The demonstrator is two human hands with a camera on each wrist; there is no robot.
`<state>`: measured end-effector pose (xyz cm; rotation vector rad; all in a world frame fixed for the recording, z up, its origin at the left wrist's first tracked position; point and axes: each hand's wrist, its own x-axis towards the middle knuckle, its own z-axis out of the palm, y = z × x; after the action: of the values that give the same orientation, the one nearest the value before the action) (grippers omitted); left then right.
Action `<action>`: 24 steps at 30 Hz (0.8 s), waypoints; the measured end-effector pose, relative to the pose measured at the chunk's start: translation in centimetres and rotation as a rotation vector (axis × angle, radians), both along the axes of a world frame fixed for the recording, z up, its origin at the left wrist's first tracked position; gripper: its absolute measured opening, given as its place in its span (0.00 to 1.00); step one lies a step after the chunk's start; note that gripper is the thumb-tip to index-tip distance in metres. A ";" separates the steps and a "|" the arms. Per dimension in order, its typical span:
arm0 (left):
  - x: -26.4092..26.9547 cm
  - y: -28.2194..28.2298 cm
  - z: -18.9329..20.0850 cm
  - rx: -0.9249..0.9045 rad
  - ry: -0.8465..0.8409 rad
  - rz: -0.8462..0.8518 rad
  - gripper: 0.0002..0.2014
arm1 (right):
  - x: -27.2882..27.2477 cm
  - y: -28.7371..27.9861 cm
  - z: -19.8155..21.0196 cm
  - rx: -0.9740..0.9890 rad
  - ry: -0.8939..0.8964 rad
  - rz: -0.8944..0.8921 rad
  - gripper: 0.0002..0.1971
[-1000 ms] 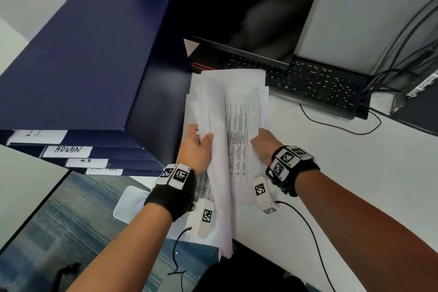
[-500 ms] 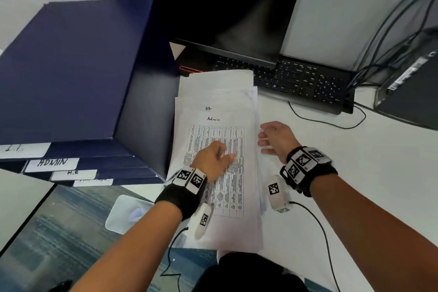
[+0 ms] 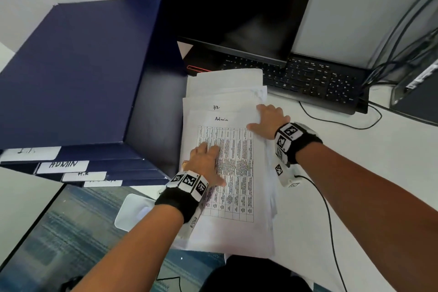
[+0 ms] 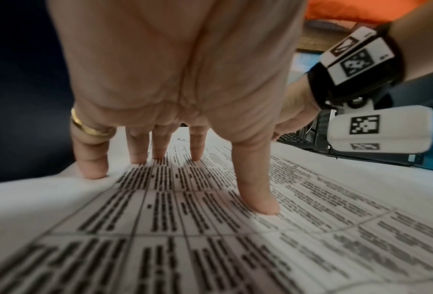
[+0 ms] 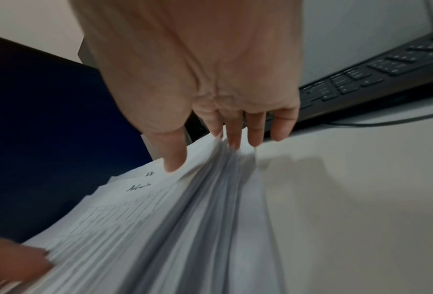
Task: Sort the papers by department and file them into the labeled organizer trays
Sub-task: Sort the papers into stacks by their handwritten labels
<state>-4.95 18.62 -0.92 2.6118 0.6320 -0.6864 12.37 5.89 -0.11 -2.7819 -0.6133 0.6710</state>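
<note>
- Since a second ago, I saw the sheets that both hands had lifted and folded up lying flat again on the stack of papers (image 3: pixel 234 232), and the right hand (image 3: pixel 269 121) had slid up to the stack's right edge.
- Nearest me, the stack sat at the desk's (image 3: pixel 355 185) front edge, its lower end overhanging slightly; the top sheet carried a printed table under the handwritten words "HR" and "Admin".
- My left hand (image 3: pixel 205 161) lay flat on that table, fingers (image 4: pixel 257 197) spread and straight, pressing down and gripping nothing; a gold ring (image 4: pixel 88 125) showed on one finger.
- The right hand rested at the stack's right edge, thumb on the top sheet and fingertips (image 5: pixel 254 137) against the fanned sheet edges; whether it pinched any sheets I could not tell.
- Touching the stack's left side stood the dark blue organizer trays (image 3: pixel 83 78), with white labels facing me; "ADMIN" and "H.R" were readable.
- At the desk's far edge, a black keyboard (image 3: pixel 312 80) lay just beyond the stack's top, below a dark monitor (image 3: pixel 225 7).
</note>
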 end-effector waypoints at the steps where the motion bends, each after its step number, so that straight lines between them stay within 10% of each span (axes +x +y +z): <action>1: 0.0 0.0 -0.1 0.006 0.004 -0.008 0.49 | 0.3 0.1 0.0 -0.040 0.013 0.012 0.34; 8: -0.2 0.0 -0.5 0.043 0.000 -0.036 0.48 | 0.7 0.7 0.6 -0.077 0.085 -0.016 0.28; 14: -0.3 0.1 -0.7 0.020 -0.024 -0.009 0.47 | -2.5 -2.2 -0.2 0.574 0.263 -0.118 0.08; 24: -1.2 -0.5 -1.1 0.012 -0.101 0.127 0.53 | -7.7 -3.9 0.9 0.909 0.253 -0.070 0.24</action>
<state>-6.11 18.15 -2.00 2.5715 0.7654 -0.5104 4.69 1.95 0.78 -1.8373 -0.5705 0.5300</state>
